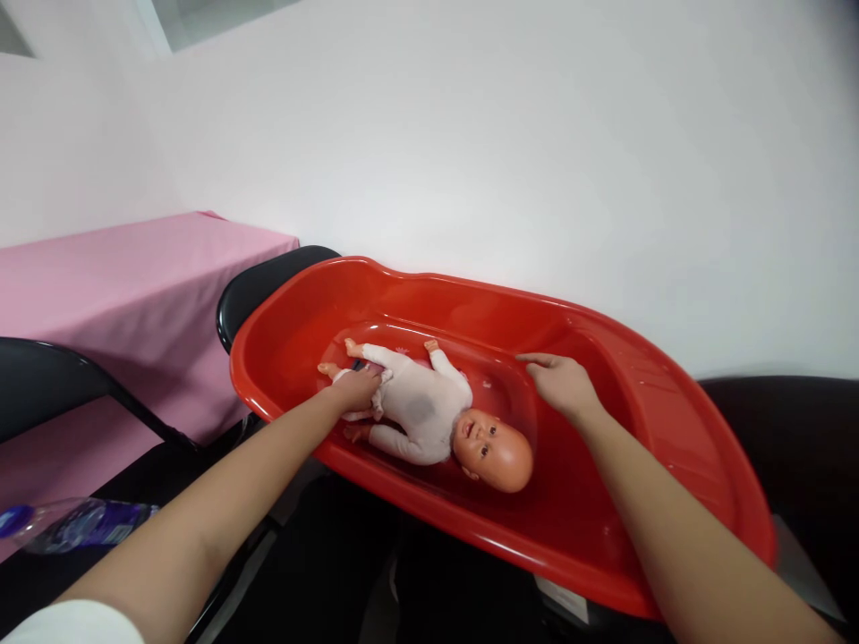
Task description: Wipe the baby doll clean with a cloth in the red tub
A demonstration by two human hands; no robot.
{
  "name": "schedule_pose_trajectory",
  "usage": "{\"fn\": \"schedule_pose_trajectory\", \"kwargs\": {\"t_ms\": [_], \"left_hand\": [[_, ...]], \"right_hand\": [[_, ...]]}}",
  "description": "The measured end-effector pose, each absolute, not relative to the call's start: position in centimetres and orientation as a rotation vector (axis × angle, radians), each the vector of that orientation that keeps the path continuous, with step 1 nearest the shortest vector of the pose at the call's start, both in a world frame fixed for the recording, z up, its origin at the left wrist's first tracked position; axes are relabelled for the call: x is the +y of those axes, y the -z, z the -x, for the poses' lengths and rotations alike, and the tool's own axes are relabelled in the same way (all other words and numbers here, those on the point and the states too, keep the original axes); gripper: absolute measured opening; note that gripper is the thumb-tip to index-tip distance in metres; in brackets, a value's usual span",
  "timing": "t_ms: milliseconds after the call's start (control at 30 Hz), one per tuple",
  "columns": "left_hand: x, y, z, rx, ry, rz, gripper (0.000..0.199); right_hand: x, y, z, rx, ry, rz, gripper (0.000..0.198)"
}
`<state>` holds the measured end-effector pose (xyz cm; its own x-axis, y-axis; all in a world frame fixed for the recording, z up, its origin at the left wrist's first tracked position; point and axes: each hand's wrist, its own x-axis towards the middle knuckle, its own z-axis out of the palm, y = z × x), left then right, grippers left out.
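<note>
left hand (355,389): closed on doll (422,407) at its hip, palm down
doll: face up on tub (671,420) floor, head at 5 o'clock, legs at 10
right hand (560,383): open, empty, hovering at doll's 2 o'clock
room: bare floor right of head; rim all round

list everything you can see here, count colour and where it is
baby tub: 1, red, centre, set across dark chairs
doll: 1, white suit, bald, lying on its back in the tub
pink cloth: 1, draped over a table, left
chair: 1, black, behind the tub's left end
plastic bottle: 1, clear with blue label, lower left, lying down
wall: white, behind
left hand: on the doll's legs
right hand: open, above the tub, beside the doll
</note>
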<state>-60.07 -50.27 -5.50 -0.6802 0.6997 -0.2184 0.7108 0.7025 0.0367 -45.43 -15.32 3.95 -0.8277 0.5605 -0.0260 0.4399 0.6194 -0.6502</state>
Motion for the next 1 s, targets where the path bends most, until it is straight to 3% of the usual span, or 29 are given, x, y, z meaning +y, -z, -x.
{"fn": "schedule_pose_trajectory", "kwargs": {"t_ms": [333,500,633,733,900,1000], "left_hand": [[-50.9,5.8,60.7,2.781,0.431,-0.803,0.076],[-50.9,5.3,60.5,2.798,0.368,-0.811,0.068],[-51.0,4.4,60.0,2.748,0.193,-0.988,0.05],[-50.9,3.8,59.7,2.698,0.039,-1.073,0.038],[-50.2,4.1,59.7,2.698,-0.152,-1.146,0.05],[-50.1,4.5,59.9,2.707,-0.115,-1.013,0.039]], "right_hand": [[-16.4,-5.1,44.8,-2.572,-0.955,0.842,0.047],[-15.5,-3.9,45.3,-2.75,-0.874,0.766,0.044],[-14.8,-2.6,46.1,-2.78,-0.892,0.572,0.038],[-14.7,-2.4,46.2,-2.786,-0.927,0.641,0.047],[-14.7,-3.1,45.9,-2.806,-0.812,0.755,0.066],[-14.8,-3.4,45.8,-2.745,-0.792,0.826,0.077]]}}
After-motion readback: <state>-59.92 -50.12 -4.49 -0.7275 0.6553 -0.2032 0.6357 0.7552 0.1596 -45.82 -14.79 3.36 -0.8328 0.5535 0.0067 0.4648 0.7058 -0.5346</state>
